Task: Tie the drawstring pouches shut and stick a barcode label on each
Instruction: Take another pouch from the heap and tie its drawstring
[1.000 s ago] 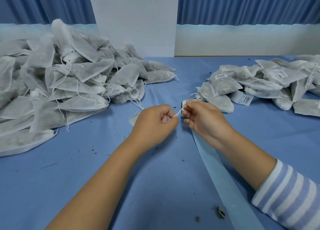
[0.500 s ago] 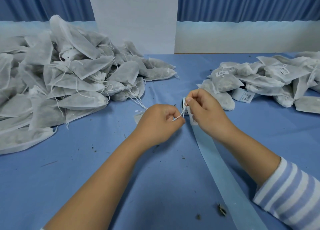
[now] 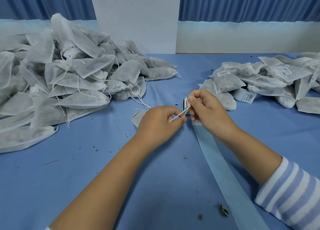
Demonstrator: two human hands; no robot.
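Observation:
My left hand [image 3: 158, 123] curls round a white drawstring pouch [image 3: 138, 118]; only a corner of the pouch shows past its knuckles. A white drawstring [image 3: 181, 113] runs taut from that fist up to my right hand [image 3: 207, 111], which pinches its far end between thumb and forefinger. Under my right hand lies the barcode label strip [image 3: 196, 122] on its pale blue backing tape [image 3: 223, 174], partly hidden by the hand.
A big heap of untied white pouches [image 3: 60, 80] fills the left of the blue table [image 3: 78, 177]. Tied, labelled pouches [image 3: 259, 80] are piled at the right. A white panel [image 3: 135, 18] stands behind. Dark crumbs [image 3: 223, 210] dot the cloth.
My right hand has lifted and drawn the string up and to the right, away from my left fist. The left hand stays on the pouch.

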